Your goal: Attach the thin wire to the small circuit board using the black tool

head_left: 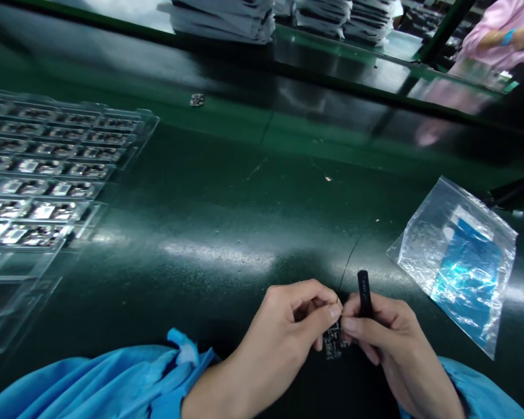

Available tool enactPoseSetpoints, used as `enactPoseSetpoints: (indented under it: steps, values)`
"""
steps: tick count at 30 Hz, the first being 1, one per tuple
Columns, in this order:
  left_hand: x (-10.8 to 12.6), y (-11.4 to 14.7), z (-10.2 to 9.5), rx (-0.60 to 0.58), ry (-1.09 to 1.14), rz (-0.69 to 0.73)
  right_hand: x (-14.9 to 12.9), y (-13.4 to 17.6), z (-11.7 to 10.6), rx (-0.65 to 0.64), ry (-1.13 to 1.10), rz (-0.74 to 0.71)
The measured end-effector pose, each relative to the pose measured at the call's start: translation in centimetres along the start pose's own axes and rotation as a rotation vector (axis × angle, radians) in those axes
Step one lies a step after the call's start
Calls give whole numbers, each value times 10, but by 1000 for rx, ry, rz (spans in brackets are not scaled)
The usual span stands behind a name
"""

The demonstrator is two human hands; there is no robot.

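Head view: the left hand [288, 326] and the right hand [382, 331] meet low at the middle of the dark green table [227, 192], fingers pinched together on a small black circuit board [334, 342] held between them, just above the table. The right hand also grips a slim black stick-shaped tool [364, 293], upright, and a thin black wire [348, 262] rises from the pinch. A clear plastic bag with blue film inside [458, 259] lies near on the right. A clear plastic tray of small boards [48, 169] sits well apart on the left. Stacked grey trays [227, 20] stand at the far edge, near a person's pink sleeve [498, 35].
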State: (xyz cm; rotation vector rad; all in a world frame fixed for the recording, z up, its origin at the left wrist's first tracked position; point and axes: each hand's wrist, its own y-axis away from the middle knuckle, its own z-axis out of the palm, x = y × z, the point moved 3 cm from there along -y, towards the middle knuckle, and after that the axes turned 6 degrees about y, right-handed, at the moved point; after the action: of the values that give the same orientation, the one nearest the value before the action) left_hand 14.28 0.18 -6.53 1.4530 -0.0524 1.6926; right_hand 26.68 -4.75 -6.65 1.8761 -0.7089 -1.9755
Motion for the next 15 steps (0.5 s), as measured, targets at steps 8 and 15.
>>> enactPoseSetpoints:
  steps: [8,15]
  values:
    - [-4,-2,-1,-3,-60,-21,3,-1,1,7,10,1]
    - [2,-3,-1,-38,-89,-41,2,2,1,12,-12,3]
